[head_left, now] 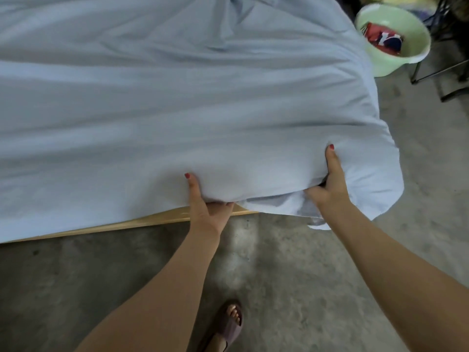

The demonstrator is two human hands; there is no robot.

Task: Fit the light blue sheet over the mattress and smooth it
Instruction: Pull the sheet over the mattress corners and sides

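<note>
Head view first: I see the light blue sheet [165,102] covering nearly the whole bed, a pale, matte cloth with long soft creases running side to side across the picture, from the left edge toward the bed's right corner. Its long axis, as far as I can judge, lies left to right; the far end bunches into deeper folds at the top. At the near right corner the sheet hangs in a loose rounded bulge over the edge, not yet tucked. Just below the sheet's near edge a strip of tan bed frame [106,228] shows, and below that the grey concrete floor [291,275].

Beyond the sheet's right side stands a light green basin [378,64] with red and dark cloth inside.

My left hand [206,199] grips the sheet's near edge, thumb on top, fingers curled under the cloth. My right hand [330,179] clutches a bunch of the sheet nearer the corner, thumb pressed up along it.

Below the sheet's edge, one foot in a dark slipper [229,326] rests on the floor.
</note>
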